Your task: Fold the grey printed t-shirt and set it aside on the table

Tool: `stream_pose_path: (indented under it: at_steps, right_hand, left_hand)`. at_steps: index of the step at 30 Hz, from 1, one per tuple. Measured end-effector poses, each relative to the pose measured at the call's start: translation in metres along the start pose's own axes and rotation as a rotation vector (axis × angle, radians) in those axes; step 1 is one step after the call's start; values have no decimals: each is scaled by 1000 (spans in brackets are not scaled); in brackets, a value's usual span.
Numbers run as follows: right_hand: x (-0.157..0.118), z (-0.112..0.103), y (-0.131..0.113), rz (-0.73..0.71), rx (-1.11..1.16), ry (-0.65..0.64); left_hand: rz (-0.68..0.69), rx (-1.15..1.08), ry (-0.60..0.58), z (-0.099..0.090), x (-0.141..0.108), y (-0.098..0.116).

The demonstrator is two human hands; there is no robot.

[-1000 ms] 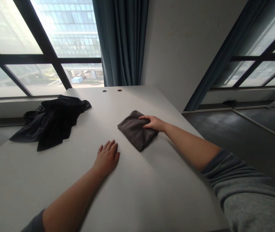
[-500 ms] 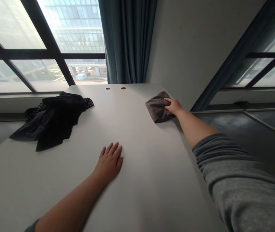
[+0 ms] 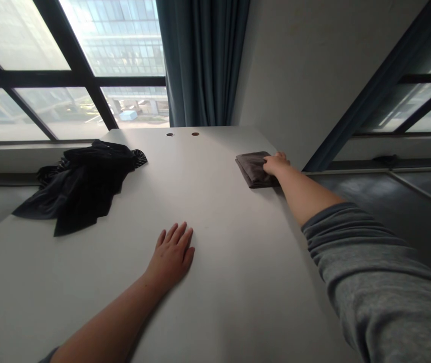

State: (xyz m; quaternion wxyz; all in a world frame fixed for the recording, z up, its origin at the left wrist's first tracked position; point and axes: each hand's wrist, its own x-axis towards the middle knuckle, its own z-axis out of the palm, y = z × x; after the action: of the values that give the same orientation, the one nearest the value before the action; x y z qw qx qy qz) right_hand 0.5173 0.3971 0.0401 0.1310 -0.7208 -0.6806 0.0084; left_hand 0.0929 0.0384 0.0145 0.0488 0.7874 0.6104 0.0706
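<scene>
The folded brown cloth point(image 3: 254, 169) lies near the right-hand edge of the white table point(image 3: 208, 272), its right part under the fingers of the right hand point(image 3: 276, 163). Those fingers are bent over its top, and whether they pinch it I cannot tell; the rest of the cloth extends leftward past the fingertips. The left hand point(image 3: 170, 254) rests palm down on the table, fingers slightly spread, holding nothing, well apart from the cloth and nearer the camera.
</scene>
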Motion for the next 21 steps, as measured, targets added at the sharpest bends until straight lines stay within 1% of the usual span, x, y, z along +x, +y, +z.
stream_pose_path:
  at_steps: [2,4,7,10,15,18,21]
  right_hand:
    - [0,0,-18,4,-22,-49]
    - [-3,4,-34,-24,-14,-86]
    - [-12,16,-47,9,44,-115]
    - [-26,30,-50,57,109,-87]
    - [-46,45,-54,65,131,12]
    - [-49,48,-57,93,96,29]
    - [-44,50,-58,108,67,51]
  left_hand:
    - [-1,-3,0,1,0,-1]
    - [-3,-8,2,2,0,-1]
    - [-3,-18,-1,2,0,-1]
    - [-6,-19,-17,0,1,0]
    - [-18,-22,-37,-3,2,3]
    - [-12,-33,-47,-5,2,4]
    - [-7,-43,-43,-5,2,3]
